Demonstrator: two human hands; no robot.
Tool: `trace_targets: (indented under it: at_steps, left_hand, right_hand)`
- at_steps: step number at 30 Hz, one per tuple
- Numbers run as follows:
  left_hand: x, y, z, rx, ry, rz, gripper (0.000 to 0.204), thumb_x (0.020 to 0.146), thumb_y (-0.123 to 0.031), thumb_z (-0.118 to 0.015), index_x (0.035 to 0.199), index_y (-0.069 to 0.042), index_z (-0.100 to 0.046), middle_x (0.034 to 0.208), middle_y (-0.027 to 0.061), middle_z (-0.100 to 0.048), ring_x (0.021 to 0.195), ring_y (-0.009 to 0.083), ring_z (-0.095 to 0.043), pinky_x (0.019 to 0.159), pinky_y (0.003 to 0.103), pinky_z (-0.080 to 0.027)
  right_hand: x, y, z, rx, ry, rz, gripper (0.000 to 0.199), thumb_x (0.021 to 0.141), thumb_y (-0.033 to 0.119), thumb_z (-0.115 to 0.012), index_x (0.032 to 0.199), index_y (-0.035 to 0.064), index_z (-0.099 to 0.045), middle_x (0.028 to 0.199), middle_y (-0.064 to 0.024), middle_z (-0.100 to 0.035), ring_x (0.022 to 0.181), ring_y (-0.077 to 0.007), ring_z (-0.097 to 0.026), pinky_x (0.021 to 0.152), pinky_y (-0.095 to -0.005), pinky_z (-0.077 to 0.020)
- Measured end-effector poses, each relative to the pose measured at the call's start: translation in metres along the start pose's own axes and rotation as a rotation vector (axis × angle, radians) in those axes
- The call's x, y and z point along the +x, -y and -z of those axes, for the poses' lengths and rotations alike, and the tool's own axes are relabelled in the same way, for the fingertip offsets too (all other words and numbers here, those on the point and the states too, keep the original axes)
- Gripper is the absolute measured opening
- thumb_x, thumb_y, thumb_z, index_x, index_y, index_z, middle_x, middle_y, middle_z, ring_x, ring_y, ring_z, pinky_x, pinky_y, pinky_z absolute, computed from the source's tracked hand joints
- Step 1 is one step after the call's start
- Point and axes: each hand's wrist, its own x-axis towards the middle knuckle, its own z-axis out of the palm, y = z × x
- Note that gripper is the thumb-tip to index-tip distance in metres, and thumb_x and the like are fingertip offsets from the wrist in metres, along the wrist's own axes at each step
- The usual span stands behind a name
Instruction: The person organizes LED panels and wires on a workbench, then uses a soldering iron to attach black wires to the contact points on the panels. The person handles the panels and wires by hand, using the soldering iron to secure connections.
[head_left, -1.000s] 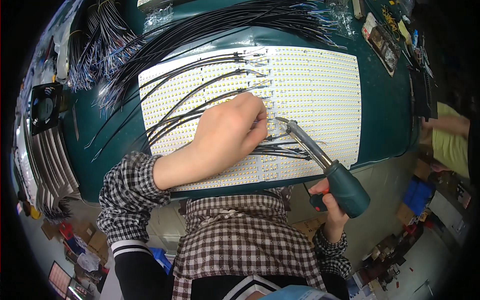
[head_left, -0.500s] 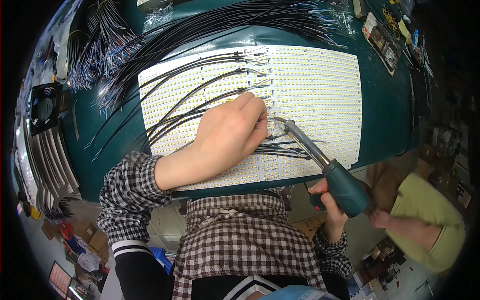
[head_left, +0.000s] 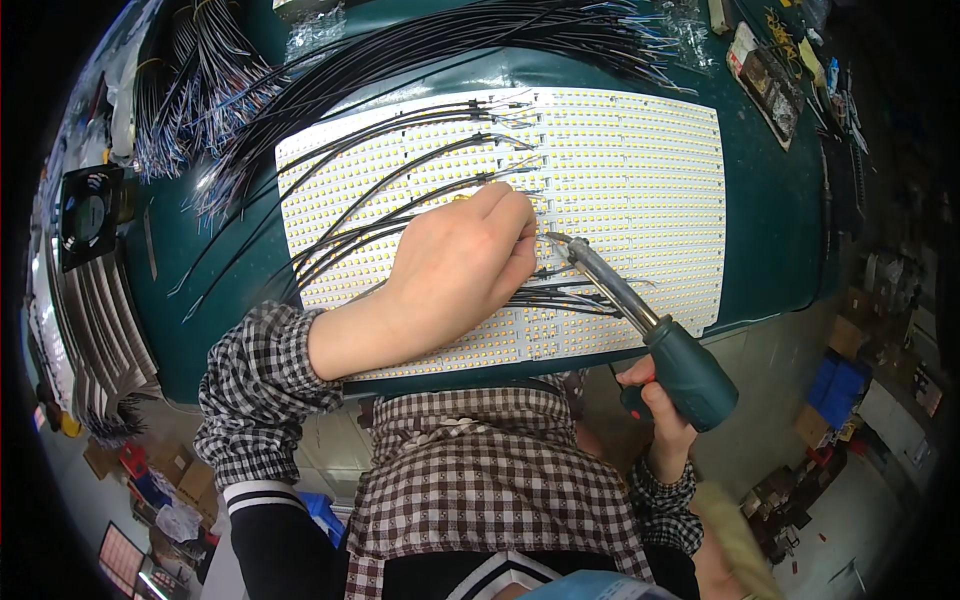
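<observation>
A white LED board (head_left: 660, 190), covered with rows of small yellow chips, lies on the green table. My left hand (head_left: 465, 255) rests over its middle, thumb and fingertips pinched on a black cable whose held part the hand mostly hides. In my right hand (head_left: 660, 405) is a green-handled soldering iron (head_left: 690, 375), gripped at the handle near the table's front edge. Its tip meets the board just right of my left fingertips. Several black cables (head_left: 420, 160) lie across the board's left half, their thin wire ends at the middle strip; others (head_left: 570, 298) lie nearer me.
A thick bundle of black cables (head_left: 450, 40) stretches along the back, with another bundle (head_left: 205, 60) at the far left. A small black fan (head_left: 92, 217) and stacked white strips (head_left: 95, 325) stand at the left edge. A stained solder box (head_left: 765, 85) lies at back right.
The soldering iron has shifted very slightly, its tip still by my left fingertips. The person in yellow-green at the right has moved down toward the lower edge, mostly behind my right arm.
</observation>
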Motion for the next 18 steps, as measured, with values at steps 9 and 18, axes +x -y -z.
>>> trace_targets:
  at_steps: [9, 18]
  left_hand:
    - [0.0009, -0.0012, 0.0015, -0.012, -0.003, -0.001, 0.010, 0.077, -0.007, -0.062, 0.081, -0.004, -0.053, 0.076, 0.0108, -0.056, 0.065, 0.0299, -0.059, 0.055, 0.039, -0.048]
    - [0.0012, -0.0013, 0.0015, -0.004, -0.001, -0.001, 0.010, 0.076, -0.005, -0.063, 0.081, -0.004, -0.054, 0.075, 0.0104, -0.056, 0.064, 0.0285, -0.060, 0.055, 0.037, -0.047]
  right_hand:
    - [0.0003, 0.0052, -0.0046, -0.053, -0.012, -0.034, 0.029, 0.085, 0.019, -0.064, 0.089, -0.0087, -0.057, 0.079, -0.0158, -0.060, 0.072, -0.0239, -0.062, 0.069, -0.0364, -0.0550]
    - [0.0039, 0.0113, -0.0036, 0.016, 0.000, -0.012, 0.032, 0.085, 0.023, -0.063, 0.090, -0.0085, -0.056, 0.078, -0.0154, -0.060, 0.070, -0.0234, -0.062, 0.067, -0.0354, -0.0546]
